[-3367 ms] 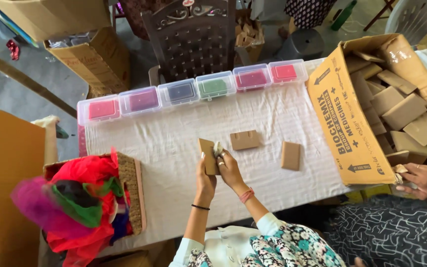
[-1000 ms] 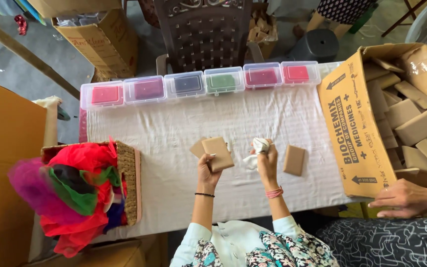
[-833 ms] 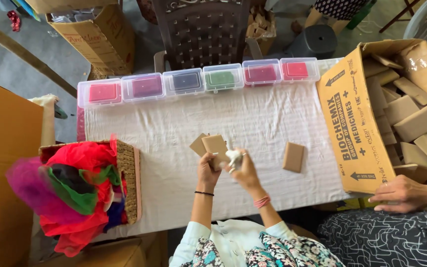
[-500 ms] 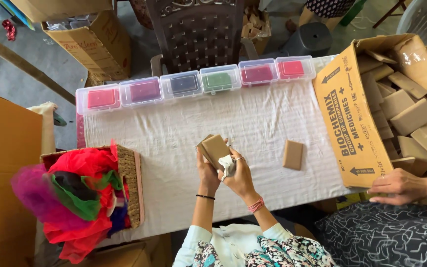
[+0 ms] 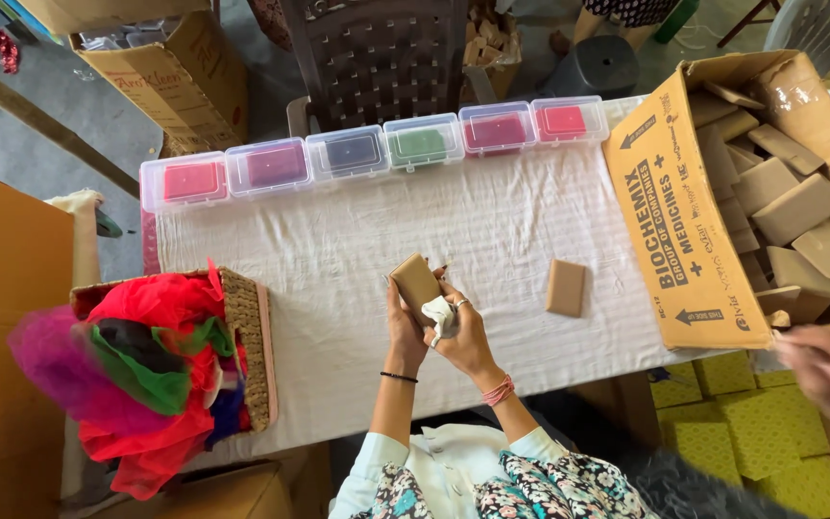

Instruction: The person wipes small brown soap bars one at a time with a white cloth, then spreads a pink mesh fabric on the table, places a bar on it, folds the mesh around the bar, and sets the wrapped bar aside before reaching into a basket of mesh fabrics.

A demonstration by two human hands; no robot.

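Observation:
My left hand (image 5: 402, 327) holds a small brown cardboard box (image 5: 415, 283) upright above the white tablecloth (image 5: 329, 250). Pressed against that box's lower right side, my right hand (image 5: 463, 336) grips a small white cloth bundle (image 5: 441, 318). A second brown box (image 5: 566, 287) lies flat on the cloth to the right, apart from both hands.
Several clear plastic tubs (image 5: 357, 154) with coloured contents line the table's far edge. A woven basket (image 5: 247, 346) of bright fabric sits at the left. A big open carton (image 5: 722, 192) of brown boxes stands at the right, another person's hand (image 5: 823, 360) beside it.
My right hand, which was apart holding the white bundle up, has come left and now meets the box in my left hand. One box formerly on the cloth is no longer there.

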